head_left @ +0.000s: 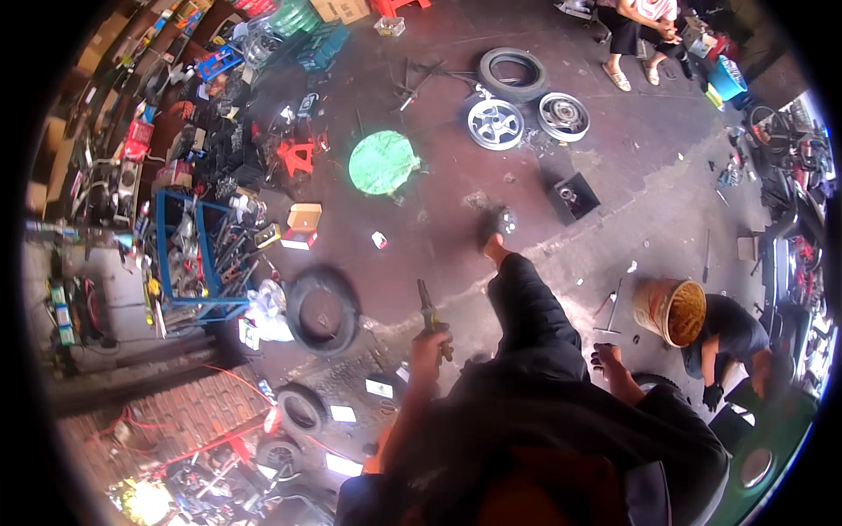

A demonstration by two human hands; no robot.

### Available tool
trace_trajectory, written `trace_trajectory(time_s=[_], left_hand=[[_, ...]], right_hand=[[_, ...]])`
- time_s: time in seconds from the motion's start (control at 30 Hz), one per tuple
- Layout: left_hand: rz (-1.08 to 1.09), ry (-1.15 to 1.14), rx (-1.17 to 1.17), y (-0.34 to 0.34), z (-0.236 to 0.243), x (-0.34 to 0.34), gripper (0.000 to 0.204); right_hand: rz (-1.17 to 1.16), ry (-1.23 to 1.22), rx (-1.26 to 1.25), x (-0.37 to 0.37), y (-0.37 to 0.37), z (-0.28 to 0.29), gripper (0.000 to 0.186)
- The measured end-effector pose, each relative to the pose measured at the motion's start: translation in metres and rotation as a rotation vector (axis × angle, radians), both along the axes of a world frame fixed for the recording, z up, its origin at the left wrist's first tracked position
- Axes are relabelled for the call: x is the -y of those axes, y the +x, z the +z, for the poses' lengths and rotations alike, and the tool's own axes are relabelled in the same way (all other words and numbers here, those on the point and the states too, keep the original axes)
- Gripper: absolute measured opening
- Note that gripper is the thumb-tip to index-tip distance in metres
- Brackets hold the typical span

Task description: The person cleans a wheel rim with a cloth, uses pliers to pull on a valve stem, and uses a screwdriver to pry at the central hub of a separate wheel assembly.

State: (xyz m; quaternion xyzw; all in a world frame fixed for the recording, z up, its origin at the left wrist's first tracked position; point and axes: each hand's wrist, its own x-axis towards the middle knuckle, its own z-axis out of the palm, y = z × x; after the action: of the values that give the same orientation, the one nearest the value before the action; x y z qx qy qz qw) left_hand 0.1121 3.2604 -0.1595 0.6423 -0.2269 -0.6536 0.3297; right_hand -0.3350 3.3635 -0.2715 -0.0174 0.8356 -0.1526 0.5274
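My left hand (428,349) is closed round a pair of pliers (427,302) with dark jaws and yellowish handles, the jaws pointing away from me. My right hand (611,358) hangs at my right side with its fingers curled; whether anything is inside them is hidden. Beyond it on the floor lies a T-handle wrench (616,302), apart from the fingers. One foot (496,245) is stepped forward on the floor. A dark tire (298,309) lies to the left of the pliers.
To my right, a person (732,329) with a dark glove crouches beside a dirty bucket (651,302). Ahead lie a green round lid (377,162), a black box (561,203), wheel rims (496,124) and a tire (537,79). A blue rack (209,254) of parts stands left. Another person (645,26) sits far right.
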Motion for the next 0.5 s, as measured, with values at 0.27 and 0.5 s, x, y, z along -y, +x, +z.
trace_trajectory(time_s=[0.27, 0.5], left_hand=[[0.101, 0.144, -0.05, 0.007, 0.007, 0.235, 0.032], [0.115, 0.114, -0.141, -0.027, 0.076, 0.453, 0.03]], right_hand=[[0.437, -0.497, -0.101, 0.415, 0.021, 0.031, 0.025], [0.428, -0.953, 0.066, 0.626, 0.103, 0.06, 0.037]])
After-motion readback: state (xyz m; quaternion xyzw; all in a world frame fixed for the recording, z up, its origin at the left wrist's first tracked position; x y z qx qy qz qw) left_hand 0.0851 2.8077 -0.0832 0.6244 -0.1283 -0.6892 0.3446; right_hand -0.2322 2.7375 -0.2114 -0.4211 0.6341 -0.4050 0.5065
